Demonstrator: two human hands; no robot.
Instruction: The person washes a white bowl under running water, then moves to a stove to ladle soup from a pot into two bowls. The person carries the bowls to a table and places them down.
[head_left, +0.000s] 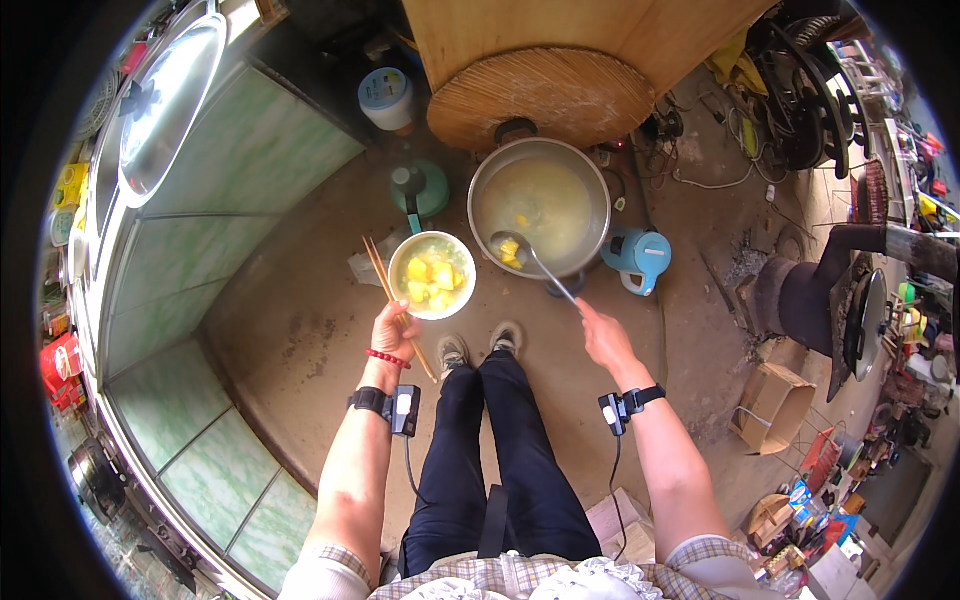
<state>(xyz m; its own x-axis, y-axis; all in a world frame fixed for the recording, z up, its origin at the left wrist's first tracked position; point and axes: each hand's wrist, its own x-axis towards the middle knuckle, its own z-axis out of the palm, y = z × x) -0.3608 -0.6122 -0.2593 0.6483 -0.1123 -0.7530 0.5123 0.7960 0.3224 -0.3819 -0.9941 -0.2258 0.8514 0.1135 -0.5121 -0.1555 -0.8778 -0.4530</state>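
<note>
My left hand (395, 330) holds a white bowl (470, 294) by its near rim, with a pair of wooden chopsticks (376, 264) held in the same hand along the bowl's left side. Yellow chunks (431, 276) in pale broth fill the bowl. My right hand (604, 339) grips the handle of a metal ladle (551, 274). The ladle's head, with a few yellow chunks (510, 251) in it, is inside a large metal pot (604, 217), near its lower left wall. Cloudy, pale yellow liquid (541, 196) stands in the pot, with another yellow piece in it.
Right of the pot stands a blue kettle (649, 253); a green thermos-like vessel (430, 191) is behind the bowl. A round wooden board (540, 94) leans beyond the pot. Green tiled cabinet (247, 172) lines the left. At right are a stove (795, 296) and a cardboard box (772, 409).
</note>
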